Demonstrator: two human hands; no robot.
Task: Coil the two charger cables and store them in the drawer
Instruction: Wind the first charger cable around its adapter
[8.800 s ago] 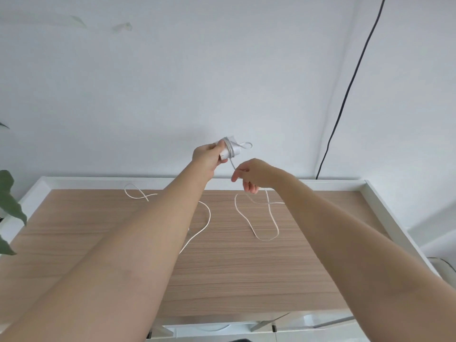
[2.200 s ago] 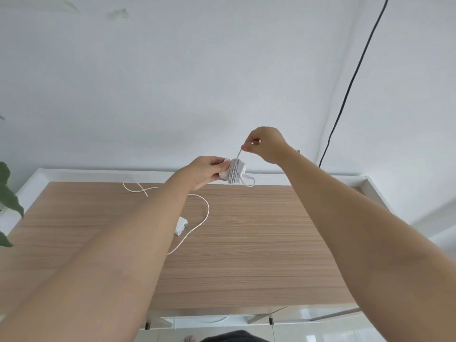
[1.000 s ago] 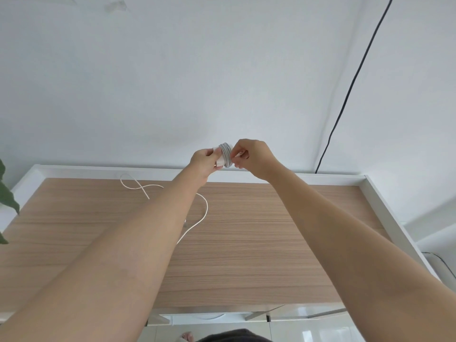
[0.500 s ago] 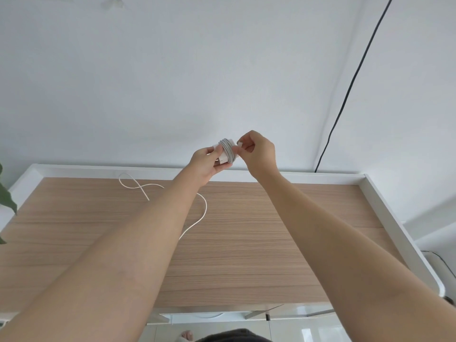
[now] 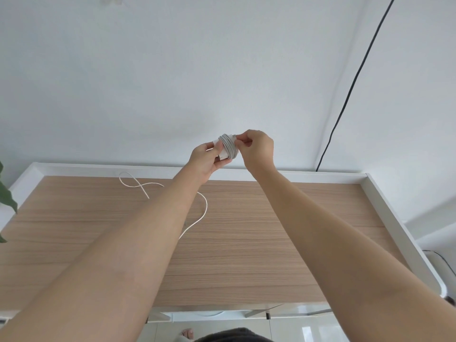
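Note:
I hold a white charger with its grey-white cable wound around it (image 5: 227, 149) above the far edge of the wooden desk (image 5: 246, 243). My left hand (image 5: 204, 160) grips the charger's body from the left. My right hand (image 5: 255, 148) pinches the cable's end against the top of the coil. A second white cable (image 5: 148, 187) lies loose on the desk at the back left, looping and then running under my left forearm. Its charger block is hidden by that arm. No drawer is visible.
The desk has a raised white rim (image 5: 394, 218) at the back and sides. A black cord (image 5: 350, 82) runs down the wall at the right. Green plant leaves (image 5: 6, 201) show at the left edge. A glossy floor lies below the desk's front edge.
The loose cable length that trailed on the desk has been wound onto the charger. My right hand has come down from above onto the coil. Both hands have risen slightly.

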